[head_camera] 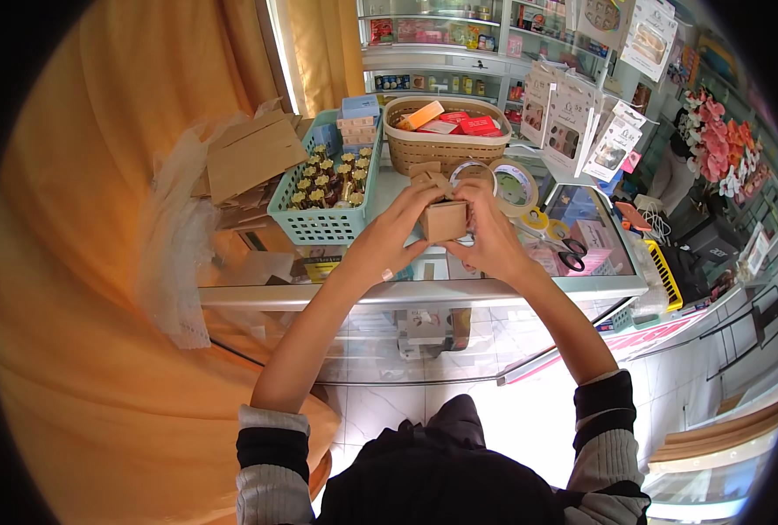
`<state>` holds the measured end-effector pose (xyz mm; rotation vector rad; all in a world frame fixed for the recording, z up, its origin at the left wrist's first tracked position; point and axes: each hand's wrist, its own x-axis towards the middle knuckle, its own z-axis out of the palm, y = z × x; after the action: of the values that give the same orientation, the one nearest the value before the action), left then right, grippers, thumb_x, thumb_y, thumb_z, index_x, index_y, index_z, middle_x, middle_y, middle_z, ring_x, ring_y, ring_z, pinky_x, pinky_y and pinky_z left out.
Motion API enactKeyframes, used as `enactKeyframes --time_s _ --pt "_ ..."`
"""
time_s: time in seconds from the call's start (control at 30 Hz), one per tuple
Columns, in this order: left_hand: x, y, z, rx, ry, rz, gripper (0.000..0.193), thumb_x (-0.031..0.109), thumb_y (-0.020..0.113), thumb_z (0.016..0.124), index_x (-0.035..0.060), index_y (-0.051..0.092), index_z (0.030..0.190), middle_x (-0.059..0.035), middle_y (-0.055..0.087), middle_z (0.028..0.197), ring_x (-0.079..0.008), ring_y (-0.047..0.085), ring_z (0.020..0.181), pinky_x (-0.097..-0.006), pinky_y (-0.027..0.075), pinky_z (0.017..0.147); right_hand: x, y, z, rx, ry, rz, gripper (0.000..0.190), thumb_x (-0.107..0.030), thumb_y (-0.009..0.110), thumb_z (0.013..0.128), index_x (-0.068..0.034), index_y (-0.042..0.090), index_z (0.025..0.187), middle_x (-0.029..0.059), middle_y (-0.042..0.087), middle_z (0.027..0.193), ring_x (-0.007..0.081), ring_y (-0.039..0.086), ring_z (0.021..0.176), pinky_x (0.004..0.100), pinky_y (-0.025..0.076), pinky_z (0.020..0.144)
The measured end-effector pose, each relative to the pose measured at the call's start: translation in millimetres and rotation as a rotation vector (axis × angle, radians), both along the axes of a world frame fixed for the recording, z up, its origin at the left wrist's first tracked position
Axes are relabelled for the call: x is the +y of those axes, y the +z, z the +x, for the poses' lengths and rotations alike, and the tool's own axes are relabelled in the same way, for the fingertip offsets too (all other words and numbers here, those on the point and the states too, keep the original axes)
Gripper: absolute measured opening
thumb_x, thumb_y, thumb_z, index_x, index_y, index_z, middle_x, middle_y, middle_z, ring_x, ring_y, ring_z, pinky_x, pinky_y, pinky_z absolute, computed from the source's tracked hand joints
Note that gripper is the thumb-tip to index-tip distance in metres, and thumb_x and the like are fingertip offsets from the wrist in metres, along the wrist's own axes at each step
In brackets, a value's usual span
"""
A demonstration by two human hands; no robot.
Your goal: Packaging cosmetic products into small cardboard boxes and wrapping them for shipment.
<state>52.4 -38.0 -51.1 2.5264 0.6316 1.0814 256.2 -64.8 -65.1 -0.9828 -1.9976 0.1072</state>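
Observation:
Both my hands hold a small brown cardboard box above the glass counter, its flaps raised at the far side. My left hand grips its left side, and my right hand grips its right side. Something dark shows at the box's opening; what it is cannot be told. Left of the hands stands a mint plastic basket with small bottles with gold caps and stacked small boxes. Tape rolls lie just beyond my right hand, and scissors lie to its right.
A tan woven basket with red and orange boxes stands behind the hands. Flattened cardboard and bubble wrap lie at the left. A rack of carded press-on nails stands at the right. The counter's metal edge runs nearest me.

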Motion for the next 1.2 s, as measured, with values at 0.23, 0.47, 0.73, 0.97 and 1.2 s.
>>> enactKeyframes --time_s 0.23,0.47,0.73,0.97,1.2 --pt "-9.4 2.0 -10.5 0.118 0.007 -0.076 0.065 0.003 0.074 0.072 0.0086 0.043 0.128 -0.0127 0.043 0.137 -0.0341 0.049 0.121 -0.0392 0.044 0.098 -15.0 6.4 1.2 -0.151 0.025 0.002 0.054 -0.015 0.080 0.071 -0.007 0.052 0.116 0.0096 0.047 0.114 0.0272 0.056 0.091 0.0341 0.050 0.074" --pt "-12.2 0.8 -13.5 0.023 -0.033 0.015 0.054 0.022 0.075 0.075 0.0073 0.048 0.120 -0.0140 0.048 0.128 -0.0352 0.055 0.111 -0.0388 0.047 0.090 -17.0 15.5 0.0 -0.078 0.114 -0.053 0.028 -0.019 0.067 0.086 -0.004 0.056 0.106 0.0090 0.049 0.107 0.0210 0.056 0.089 0.0312 0.049 0.069" --pt "-1.9 -0.6 -2.7 -0.049 -0.019 -0.111 0.022 0.007 0.056 0.089 0.0029 0.053 0.111 -0.0140 0.054 0.118 -0.0299 0.056 0.108 -0.0346 0.045 0.092 15.5 25.2 0.6 0.272 0.131 -0.572 0.023 -0.021 0.067 0.085 -0.002 0.053 0.088 0.0048 0.052 0.073 0.0119 0.054 0.064 0.0304 0.044 0.057" --pt "-3.3 4.9 8.1 -0.085 0.143 -0.133 0.025 0.009 0.065 0.085 0.0010 0.054 0.106 -0.0149 0.058 0.109 -0.0290 0.060 0.105 -0.0364 0.046 0.096 30.6 24.6 12.1 0.087 0.143 -0.524 0.037 -0.024 0.079 0.070 -0.006 0.050 0.086 -0.0002 0.047 0.067 0.0097 0.046 0.059 0.0261 0.036 0.052" --pt "4.3 1.7 10.4 -0.170 0.092 -0.233 0.043 0.015 0.076 0.074 0.0019 0.053 0.108 -0.0171 0.057 0.110 -0.0310 0.058 0.107 -0.0376 0.047 0.091 27.5 22.8 19.0 0.175 0.262 -0.606 0.038 -0.020 0.073 0.076 -0.005 0.045 0.096 0.0014 0.049 0.071 0.0098 0.048 0.060 0.0254 0.041 0.054"
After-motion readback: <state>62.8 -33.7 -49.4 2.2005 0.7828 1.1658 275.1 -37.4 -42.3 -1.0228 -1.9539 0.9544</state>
